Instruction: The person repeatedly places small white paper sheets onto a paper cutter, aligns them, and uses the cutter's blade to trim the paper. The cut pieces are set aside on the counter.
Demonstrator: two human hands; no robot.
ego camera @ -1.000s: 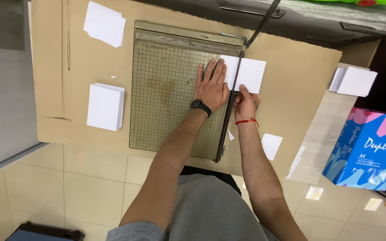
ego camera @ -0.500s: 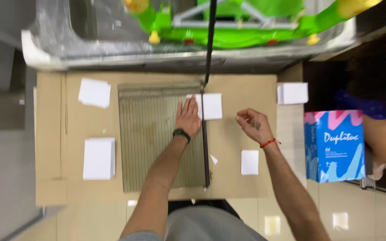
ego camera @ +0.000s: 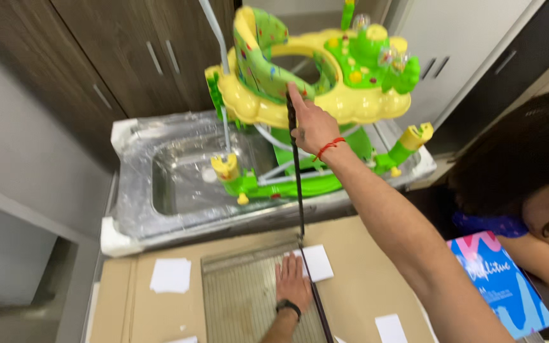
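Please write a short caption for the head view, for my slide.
Left hand presses white paper on a paper cutter; right hand grips its raised blade arm.

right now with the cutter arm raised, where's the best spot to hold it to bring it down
Probably at its far top end, where the right hand already grips the cutter arm. The arm is a long thin bar hinged at the cutting board, so the free end gives most leverage. Come from the right side, away from the left hand pressing the white paper beside the blade line.
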